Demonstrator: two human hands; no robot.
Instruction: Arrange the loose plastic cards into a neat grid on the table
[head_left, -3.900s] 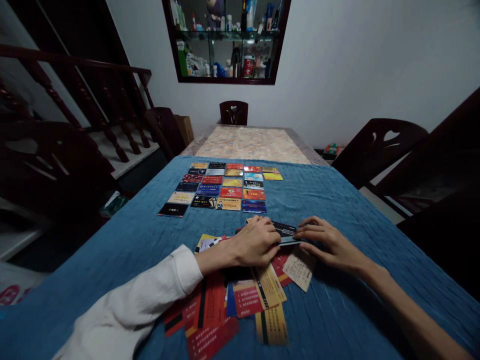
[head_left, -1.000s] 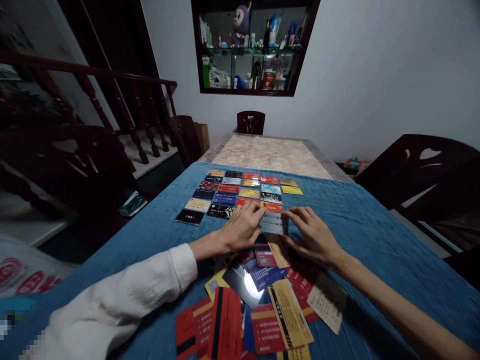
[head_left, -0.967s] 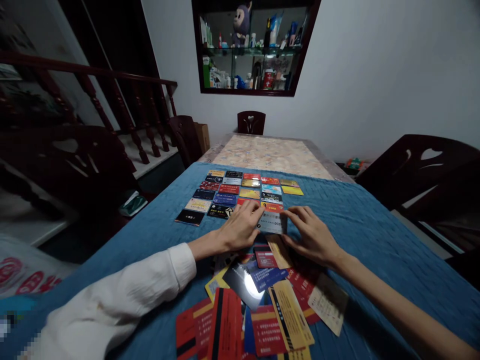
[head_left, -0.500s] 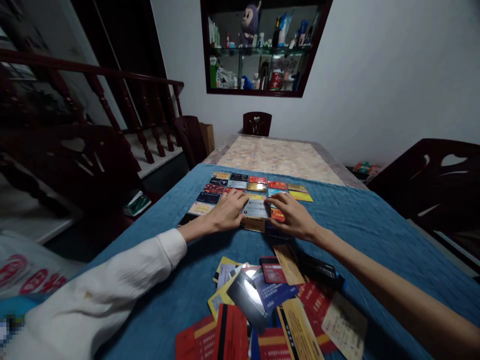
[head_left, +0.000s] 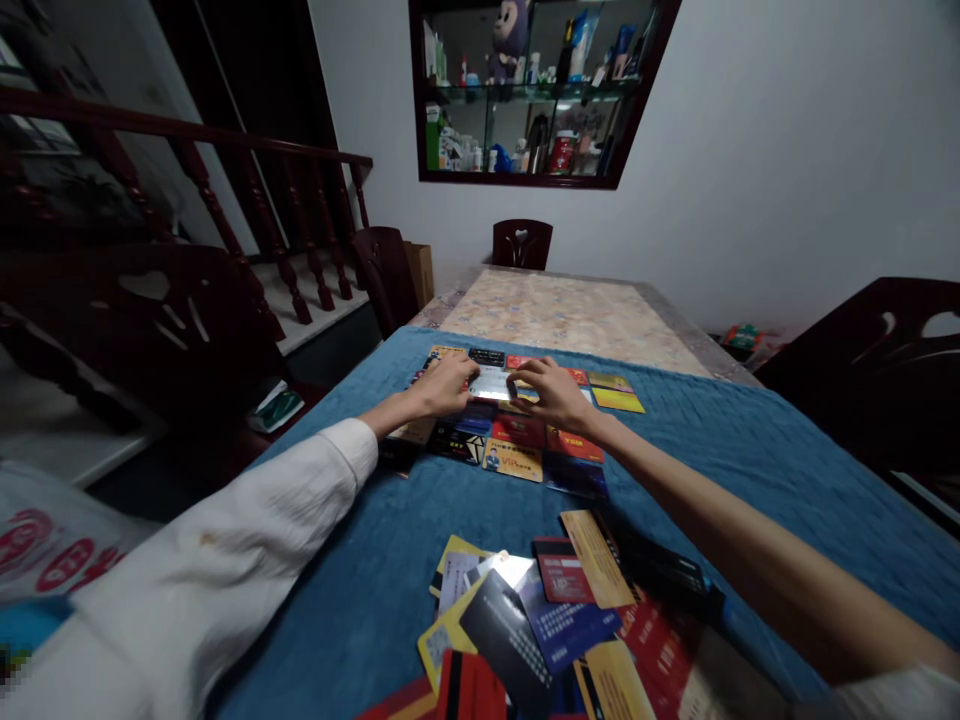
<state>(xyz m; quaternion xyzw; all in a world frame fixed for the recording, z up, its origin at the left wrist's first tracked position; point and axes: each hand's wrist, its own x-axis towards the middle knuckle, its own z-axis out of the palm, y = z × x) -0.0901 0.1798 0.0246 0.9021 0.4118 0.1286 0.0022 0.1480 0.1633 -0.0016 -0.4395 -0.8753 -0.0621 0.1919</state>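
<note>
Between my two hands is a silver card (head_left: 491, 383), gripped at its left edge by my left hand (head_left: 448, 382) and at its right edge by my right hand (head_left: 551, 392). It sits over the far part of the laid-out cards, partly covering them; whether it touches them I cannot tell. Closest below my hands are a red card (head_left: 517, 430), a gold VIP card (head_left: 513, 460) and a black card with a white diamond figure (head_left: 456, 444). A gold and yellow pair, the yellow card (head_left: 619, 399) nearer, lies right of my right hand.
A loose pile of overlapping cards, with a dark card (head_left: 507, 630) on it, lies nearest me on the blue cloth (head_left: 330, 560). A black object (head_left: 667, 570) is beside it, under my right forearm. Chairs (head_left: 862, 350) stand around the table.
Both hands have carried the silver card from the near pile's far side forward and left, over the laid-out cards. The view has shifted, and the near pile shows more fully.
</note>
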